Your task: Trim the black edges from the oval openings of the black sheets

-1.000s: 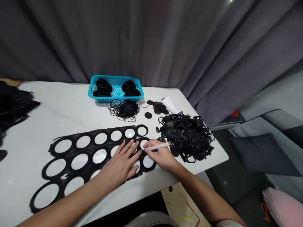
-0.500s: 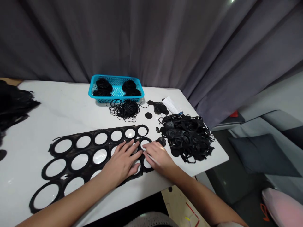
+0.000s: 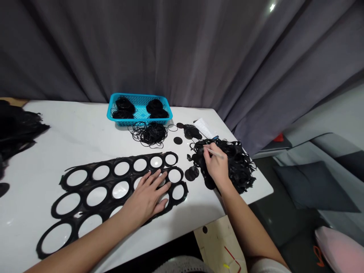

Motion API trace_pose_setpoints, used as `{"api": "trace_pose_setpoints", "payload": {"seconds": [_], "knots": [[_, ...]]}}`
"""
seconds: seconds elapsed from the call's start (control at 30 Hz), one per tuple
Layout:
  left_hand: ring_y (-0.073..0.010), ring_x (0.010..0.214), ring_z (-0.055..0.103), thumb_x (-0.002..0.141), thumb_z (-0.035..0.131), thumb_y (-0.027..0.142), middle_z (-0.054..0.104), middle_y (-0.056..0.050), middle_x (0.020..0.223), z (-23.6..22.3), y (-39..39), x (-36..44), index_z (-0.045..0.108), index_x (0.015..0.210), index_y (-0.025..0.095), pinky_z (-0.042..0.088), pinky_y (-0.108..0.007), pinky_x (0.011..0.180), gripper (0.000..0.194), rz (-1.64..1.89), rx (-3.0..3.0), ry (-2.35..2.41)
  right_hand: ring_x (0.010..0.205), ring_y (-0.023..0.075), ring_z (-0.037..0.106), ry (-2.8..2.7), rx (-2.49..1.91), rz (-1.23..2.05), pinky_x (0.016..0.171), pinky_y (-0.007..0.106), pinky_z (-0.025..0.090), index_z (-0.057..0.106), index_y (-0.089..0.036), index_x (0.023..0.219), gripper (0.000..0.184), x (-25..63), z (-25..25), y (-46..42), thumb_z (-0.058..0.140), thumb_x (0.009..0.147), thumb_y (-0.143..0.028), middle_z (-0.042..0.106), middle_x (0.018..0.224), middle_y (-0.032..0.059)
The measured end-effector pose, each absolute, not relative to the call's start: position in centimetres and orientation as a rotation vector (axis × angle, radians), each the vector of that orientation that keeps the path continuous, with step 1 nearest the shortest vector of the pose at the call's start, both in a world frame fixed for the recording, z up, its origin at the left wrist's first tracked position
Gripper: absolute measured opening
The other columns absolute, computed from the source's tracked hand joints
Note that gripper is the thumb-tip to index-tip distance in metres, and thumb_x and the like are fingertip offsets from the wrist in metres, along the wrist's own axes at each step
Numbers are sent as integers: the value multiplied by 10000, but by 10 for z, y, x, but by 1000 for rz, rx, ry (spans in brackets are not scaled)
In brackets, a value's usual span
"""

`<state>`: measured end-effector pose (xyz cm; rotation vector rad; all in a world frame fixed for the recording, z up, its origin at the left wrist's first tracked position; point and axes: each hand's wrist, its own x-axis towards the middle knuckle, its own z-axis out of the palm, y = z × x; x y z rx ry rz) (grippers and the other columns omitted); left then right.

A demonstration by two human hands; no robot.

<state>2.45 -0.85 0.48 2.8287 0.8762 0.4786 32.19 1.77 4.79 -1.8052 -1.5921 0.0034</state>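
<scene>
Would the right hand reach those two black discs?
Probably yes: the right hand, holding a white tool, is near the black discs, with only the black scrap pile's edge between.

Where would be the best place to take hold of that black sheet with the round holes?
Probably the outer rim of the black sheet at its far-left end, pinched from above. It lies thin and flat, so a hand can lift that edge, the holes leave only narrow bands to grip, and the left hand presses down the other end.

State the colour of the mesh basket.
The mesh basket is bright turquoise blue, shown best in the head view.
</scene>
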Motion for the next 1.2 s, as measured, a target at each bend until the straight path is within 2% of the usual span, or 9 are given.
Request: {"api": "trace_pose_setpoints", "payload": {"seconds": [0.1, 0.2, 0.3, 0.43, 0.67, 0.93, 1.2], "knots": [[-350, 1408, 450, 945, 610, 365, 539, -102, 1491, 9, -7, 22, 576, 1352, 243, 362, -560, 1144, 426, 474, 2813, 839, 744, 206, 653, -1363, -1675, 488, 681, 320, 504, 560, -218, 766, 235, 321, 48, 29, 578, 907, -405, 742, 873, 74], [-320, 1397, 473, 987, 566, 375, 523, -131, 1497, 17, 1, 21, 519, 1416, 210, 417, -512, 1130, 462, 485, 2752, 847, 680, 183, 645, -1222, -1535, 894, 572, 274, 484, 506, -224, 724, 294, 306, 41, 38, 660, 831, -452, 730, 807, 54], [-320, 1388, 485, 1011, 526, 400, 520, -170, 1486, 20, 16, 23, 509, 1418, 153, 439, -486, 1125, 476, 538, 2745, 893, 649, 156, 607, -1370, -1496, 946, 593, 260, 461, 556, -210, 730, 257, 285, 33, 42, 660, 840, -417, 707, 751, 26], [-339, 1388, 485, 1020, 507, 419, 530, -190, 1474, 12, 29, 28, 499, 1427, 114, 427, -500, 1136, 508, 553, 2826, 891, 703, 161, 611, -1651, -1473, 944, 656, 270, 451, 640, -200, 780, 199, 264, 26, 41, 625, 874, -374, 716, 789, 21], [-328, 1425, 438, 1026, 494, 434, 519, -175, 1496, 2, 26, 29, 481, 1445, 115, 396, -478, 1157, 527, 561, 2846, 935, 824, 180, 657, -1690, -1442, 999, 768, 298, 486, 660, -204, 826, 130, 255, 20, 38, 612, 876, -315, 739, 895, 28], [-333, 1355, 488, 985, 558, 358, 576, -138, 1423, 5, 30, 35, 527, 1388, 150, 433, -486, 1104, 455, 531, 2798, 985, 889, 193, 662, -1835, -1418, 805, 808, 306, 497, 631, -217, 830, 103, 251, 19, 34, 590, 920, -242, 725, 911, 27], [-327, 1364, 474, 972, 575, 341, 574, -136, 1421, 0, 31, 34, 527, 1388, 150, 412, -487, 1130, 460, 569, 2774, 951, 997, 275, 598, -2436, -1416, 138, 881, 396, 443, 632, -182, 1039, 152, 236, 17, 16, 513, 966, -122, 707, 1088, 136]]}}
